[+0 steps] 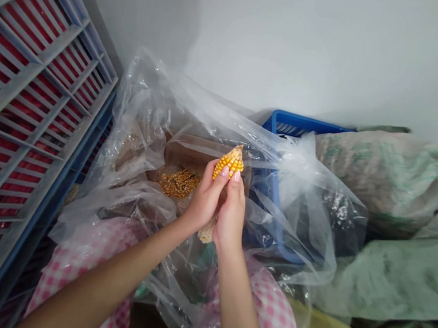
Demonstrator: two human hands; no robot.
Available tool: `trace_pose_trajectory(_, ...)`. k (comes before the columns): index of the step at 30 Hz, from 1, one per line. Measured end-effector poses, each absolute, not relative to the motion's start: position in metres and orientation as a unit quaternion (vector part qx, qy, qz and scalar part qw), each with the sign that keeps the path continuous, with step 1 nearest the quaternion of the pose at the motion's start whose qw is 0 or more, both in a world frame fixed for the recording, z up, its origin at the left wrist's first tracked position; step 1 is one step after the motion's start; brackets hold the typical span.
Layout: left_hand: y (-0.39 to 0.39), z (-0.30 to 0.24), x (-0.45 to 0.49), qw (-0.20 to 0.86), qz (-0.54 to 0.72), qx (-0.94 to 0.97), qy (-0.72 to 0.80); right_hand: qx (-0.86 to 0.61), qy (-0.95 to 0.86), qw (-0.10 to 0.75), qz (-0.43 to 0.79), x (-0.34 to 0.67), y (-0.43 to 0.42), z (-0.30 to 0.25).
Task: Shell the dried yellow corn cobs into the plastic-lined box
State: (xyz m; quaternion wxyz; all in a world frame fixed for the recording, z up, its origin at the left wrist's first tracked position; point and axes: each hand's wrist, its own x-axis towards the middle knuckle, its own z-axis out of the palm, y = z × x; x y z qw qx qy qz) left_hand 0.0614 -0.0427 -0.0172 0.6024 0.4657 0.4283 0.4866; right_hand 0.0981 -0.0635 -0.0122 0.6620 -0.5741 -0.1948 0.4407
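The grip is closed: the left hand [204,200] and the right hand [232,214] enclose the yellow-kernelled, tapering corn cob [229,164] from opposite sides, thumbs side by side on the kernels. The kernelled tip projects beyond the far side of the grip; the pale, bare end shows on the near side. The long axis runs away from the body, leaning slightly right. The heap of loose golden kernels [179,183] lies left of the grip, nearer the left hand, amid transparent plastic sheeting [144,204].
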Motion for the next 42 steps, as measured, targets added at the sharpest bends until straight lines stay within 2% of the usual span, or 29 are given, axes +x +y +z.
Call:
trace_pose_trajectory(27,-0.049,-0.028,0.057,0.586,0.5,0.513,0.38,-0.49,-0.18,0.681,0.514,0.104,-0.07,-0.004)
trace_pose_trajectory(36,-0.046,-0.013,0.062,0.581,0.512,0.469,0.424,-0.492,-0.171,0.664,0.536,0.099,-0.067,-0.007)
trace_pose_trajectory(42,-0.043,-0.008,0.062,0.515,0.509,0.486,0.489,-0.531,-0.219,0.648,0.5,0.096,-0.065,-0.005)
